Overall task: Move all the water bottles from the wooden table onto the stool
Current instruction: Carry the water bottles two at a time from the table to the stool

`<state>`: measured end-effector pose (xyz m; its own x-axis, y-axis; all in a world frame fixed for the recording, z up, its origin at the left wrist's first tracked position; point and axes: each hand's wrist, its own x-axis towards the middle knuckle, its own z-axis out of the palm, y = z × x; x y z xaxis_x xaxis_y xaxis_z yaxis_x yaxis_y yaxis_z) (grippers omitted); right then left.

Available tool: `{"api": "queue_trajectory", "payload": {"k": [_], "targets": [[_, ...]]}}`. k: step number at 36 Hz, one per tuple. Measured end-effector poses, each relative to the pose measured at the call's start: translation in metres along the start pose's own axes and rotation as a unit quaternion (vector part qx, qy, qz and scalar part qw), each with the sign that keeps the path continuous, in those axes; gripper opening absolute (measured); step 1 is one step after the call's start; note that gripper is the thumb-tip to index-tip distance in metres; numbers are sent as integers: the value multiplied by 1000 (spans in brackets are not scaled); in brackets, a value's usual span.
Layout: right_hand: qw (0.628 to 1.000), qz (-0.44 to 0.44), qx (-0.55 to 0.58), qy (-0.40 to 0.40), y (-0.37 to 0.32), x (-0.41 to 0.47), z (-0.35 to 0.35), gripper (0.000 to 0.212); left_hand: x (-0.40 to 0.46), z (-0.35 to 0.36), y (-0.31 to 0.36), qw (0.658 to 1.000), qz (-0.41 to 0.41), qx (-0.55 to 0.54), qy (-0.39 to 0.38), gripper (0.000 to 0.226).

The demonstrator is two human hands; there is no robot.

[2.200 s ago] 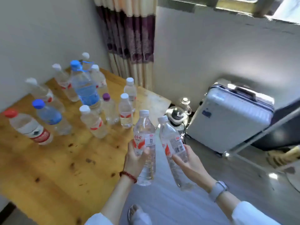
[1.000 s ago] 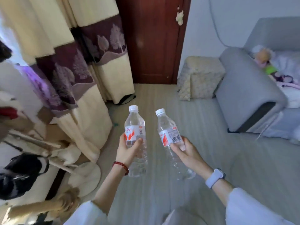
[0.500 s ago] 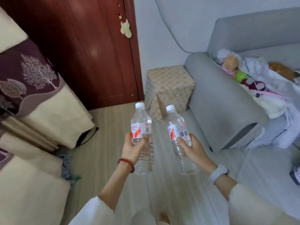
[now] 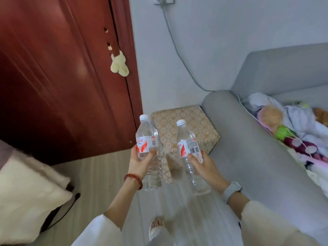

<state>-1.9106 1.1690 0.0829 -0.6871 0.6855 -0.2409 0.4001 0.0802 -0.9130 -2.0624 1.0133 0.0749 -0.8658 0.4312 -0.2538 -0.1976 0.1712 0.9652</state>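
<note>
Two clear water bottles with white caps and red-and-white labels are held upright in front of me. My left hand (image 4: 140, 163) grips the left bottle (image 4: 147, 139) around its middle. The right bottle (image 4: 187, 141) is in my right hand (image 4: 204, 166), tilted slightly left. Just beyond both bottles stands the stool (image 4: 184, 121), a square cushioned block with a beige floral cover, its top bare. The wooden table is out of view.
A dark red wooden door (image 4: 62, 77) fills the left. A grey sofa (image 4: 248, 157) with toys and clothes on it runs along the right, its arm touching the stool. A cream curtain (image 4: 26, 192) hangs at lower left. Striped floor lies below.
I have turned away from the wooden table and walked toward the stool, which is now much closer. Both hands keep hold of their bottles.
</note>
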Motion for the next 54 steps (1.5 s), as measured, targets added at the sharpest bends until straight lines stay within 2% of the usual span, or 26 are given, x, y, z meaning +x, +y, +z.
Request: {"api": "queue_trajectory", "payload": {"k": [3, 9, 15, 21, 26, 31, 36, 45, 49, 54], "targets": [[1000, 12, 14, -4, -14, 64, -3, 11, 64, 22, 18, 1000, -2, 9, 12, 51], [998, 55, -2, -6, -13, 188, -13, 54, 168, 67, 31, 999, -5, 45, 13, 66], [996, 54, -34, -66, 10, 319, -20, 58, 270, 118, 15, 998, -32, 56, -14, 70], [990, 49, -51, -120, 52, 440, -11, 58, 368, 159, -30, 995, -55, 81, 28, 67], [984, 20, -71, -163, 77, 511, 7, 59, 428, 178, -70, 986, -39, 152, 57, 74], [983, -20, -71, -170, 96, 563, 33, 60, 472, 184, -98, 983, -10, 178, 51, 69], [985, -20, -27, -170, 110, 600, 55, 64, 506, 179, -118, 989, -35, 137, 52, 72], [984, -55, -57, -158, 115, 631, 71, 73, 539, 180, -124, 989, -4, 139, 45, 70], [990, -56, -60, -115, 115, 625, 71, 71, 537, 178, -125, 983, 6, 173, 64, 71], [991, -46, -47, -116, 110, 624, 74, 59, 540, 185, -124, 985, 26, 148, 80, 71]]}}
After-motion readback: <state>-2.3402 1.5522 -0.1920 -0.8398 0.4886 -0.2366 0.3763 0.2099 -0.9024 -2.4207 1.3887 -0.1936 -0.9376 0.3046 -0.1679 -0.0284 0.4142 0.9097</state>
